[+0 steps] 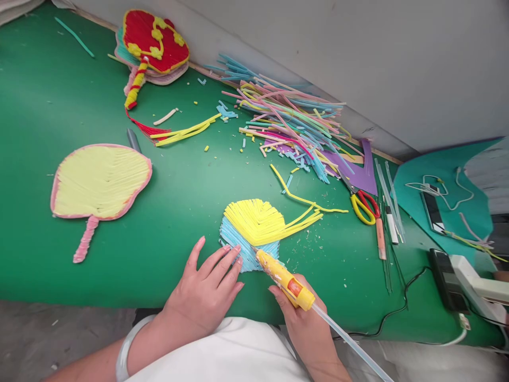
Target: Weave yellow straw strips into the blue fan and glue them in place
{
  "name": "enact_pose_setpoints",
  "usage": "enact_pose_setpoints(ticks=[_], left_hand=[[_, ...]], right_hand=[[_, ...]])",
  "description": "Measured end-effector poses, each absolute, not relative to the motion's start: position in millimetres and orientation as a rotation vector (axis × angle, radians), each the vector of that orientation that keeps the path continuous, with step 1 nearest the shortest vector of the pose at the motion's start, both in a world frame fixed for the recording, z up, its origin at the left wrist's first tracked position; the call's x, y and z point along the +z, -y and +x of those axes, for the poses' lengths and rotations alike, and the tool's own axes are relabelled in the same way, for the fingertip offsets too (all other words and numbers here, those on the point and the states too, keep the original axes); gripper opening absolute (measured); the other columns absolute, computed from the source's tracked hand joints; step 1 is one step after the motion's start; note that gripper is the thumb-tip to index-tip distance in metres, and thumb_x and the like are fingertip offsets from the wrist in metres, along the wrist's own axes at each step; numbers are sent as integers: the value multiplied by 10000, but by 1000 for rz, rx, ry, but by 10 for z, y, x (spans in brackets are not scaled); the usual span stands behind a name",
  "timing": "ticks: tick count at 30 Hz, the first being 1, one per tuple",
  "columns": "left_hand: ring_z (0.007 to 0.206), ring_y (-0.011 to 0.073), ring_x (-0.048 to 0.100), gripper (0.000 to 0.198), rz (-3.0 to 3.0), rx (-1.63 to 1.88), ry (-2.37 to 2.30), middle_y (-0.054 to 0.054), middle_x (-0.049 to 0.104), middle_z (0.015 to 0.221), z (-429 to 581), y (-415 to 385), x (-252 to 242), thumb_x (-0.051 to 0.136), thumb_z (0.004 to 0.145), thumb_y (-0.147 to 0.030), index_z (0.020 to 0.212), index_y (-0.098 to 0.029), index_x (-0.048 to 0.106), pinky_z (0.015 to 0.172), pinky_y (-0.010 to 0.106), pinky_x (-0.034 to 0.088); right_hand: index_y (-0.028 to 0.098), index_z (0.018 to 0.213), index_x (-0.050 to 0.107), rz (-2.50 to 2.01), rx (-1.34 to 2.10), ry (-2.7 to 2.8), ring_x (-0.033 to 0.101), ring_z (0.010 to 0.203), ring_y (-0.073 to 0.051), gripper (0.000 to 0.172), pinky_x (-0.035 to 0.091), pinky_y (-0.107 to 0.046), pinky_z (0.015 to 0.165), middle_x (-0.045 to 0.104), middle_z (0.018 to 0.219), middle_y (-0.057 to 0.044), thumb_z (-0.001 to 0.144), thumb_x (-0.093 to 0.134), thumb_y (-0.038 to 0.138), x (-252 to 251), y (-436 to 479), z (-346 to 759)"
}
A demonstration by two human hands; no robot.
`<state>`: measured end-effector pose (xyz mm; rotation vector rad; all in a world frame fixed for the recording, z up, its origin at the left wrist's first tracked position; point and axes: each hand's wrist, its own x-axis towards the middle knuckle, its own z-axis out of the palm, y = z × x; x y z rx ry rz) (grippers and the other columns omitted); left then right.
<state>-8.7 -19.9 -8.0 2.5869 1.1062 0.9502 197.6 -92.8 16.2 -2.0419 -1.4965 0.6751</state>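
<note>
Left hand (204,294): palm down, fingers spread, grasping nothing, fingertips on near-left blue edge of the panel (254,220), which extends ahead and right of them. Glue gun (282,273): nozzle at panel's yellow-blue boundary, gripped by right hand (312,329), near-right of panel.

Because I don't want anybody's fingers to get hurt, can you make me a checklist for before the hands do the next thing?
1. Right hand holding the yellow plastic glue gun: ok.
2. Clear, rod-shaped glue stick in the gun's back end: ok.
3. Left hand apart from the gun's tip: ok, but close.
4. Left fingertips on the blue fuzzy-strip panel: ok.
5. Ends of the bright yellow fuzzy strips even with the panel's edge: not ok; some stick out to the right.
6. Tip cool enough to touch: cannot tell.
</note>
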Motion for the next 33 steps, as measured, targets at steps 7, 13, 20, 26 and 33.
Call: enact_pose_setpoints(ticks=[7, 13, 20, 26, 33], left_hand=[[1122, 250, 663, 231, 2595, 935, -1109, 116, 711, 1235, -92, 201, -96, 608, 944, -253, 1104, -115, 701, 1226, 557, 180], [1118, 250, 665, 226, 2593, 941, -1119, 115, 713, 1231, -86, 201, -84, 602, 948, -253, 1102, -118, 699, 1222, 560, 186], [1119, 257, 667, 228, 2594, 940, -1116, 115, 710, 1236, -91, 194, -75, 610, 944, -252, 1105, -116, 696, 1213, 572, 200], [1120, 261, 670, 225, 2593, 945, -1114, 112, 708, 1241, -91, 199, -76, 596, 954, -249, 1111, -121, 695, 1208, 576, 209], [1117, 266, 672, 230, 2589, 957, -1114, 118, 711, 1235, -92, 194, -78, 606, 948, -250, 1108, -111, 695, 1208, 575, 210]], right_hand=[[234, 833, 612, -2062, 697, 1458, 567, 619, -162, 296, 469, -255, 555, 608, 695, 0, 923, 577, 514, 127, 959, 2008], [228, 810, 595, -2092, 707, 1382, 549, 596, -155, 328, 470, -260, 559, 594, 676, 7, 905, 590, 542, 146, 964, 2035], [228, 785, 576, -2105, 678, 1361, 528, 566, -148, 362, 462, -259, 549, 579, 640, 19, 889, 590, 574, 164, 955, 2041], [224, 776, 576, -2131, 688, 1344, 535, 561, -149, 399, 461, -257, 537, 587, 634, 17, 874, 584, 611, 167, 957, 2056], [216, 794, 600, -2161, 657, 1327, 573, 577, -154, 435, 484, -255, 553, 642, 673, -4, 860, 575, 645, 177, 953, 2073]])
